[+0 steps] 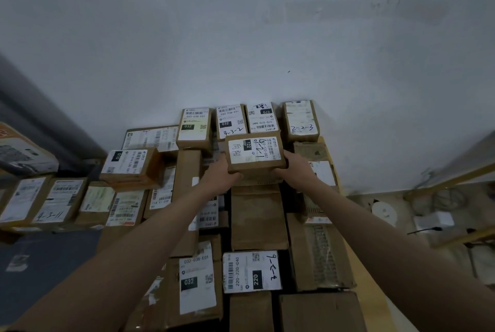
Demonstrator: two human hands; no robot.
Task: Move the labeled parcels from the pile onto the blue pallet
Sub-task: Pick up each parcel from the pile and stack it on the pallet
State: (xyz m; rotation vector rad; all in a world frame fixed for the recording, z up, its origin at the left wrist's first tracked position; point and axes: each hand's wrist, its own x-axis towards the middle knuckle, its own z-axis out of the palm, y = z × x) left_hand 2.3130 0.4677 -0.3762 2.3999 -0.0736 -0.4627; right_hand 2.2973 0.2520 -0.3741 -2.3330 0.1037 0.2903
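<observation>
Head view: both hands seemingly grip parcel.

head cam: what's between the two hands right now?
In the head view, the parcel labeled 122 lies between them: the left hand grips its left end and the right hand its right end, above the stacked boxes.

A: What did the two hands hold?

B: The left hand and the right hand gripped one brown parcel from both sides. Its white label showed "122".

A: Where was it?

B: Above the pile of parcels, near the white wall. Behind it stood a row of labeled boxes, two marked "032".

A: And at the left?

B: More parcels, one marked "010".
</observation>
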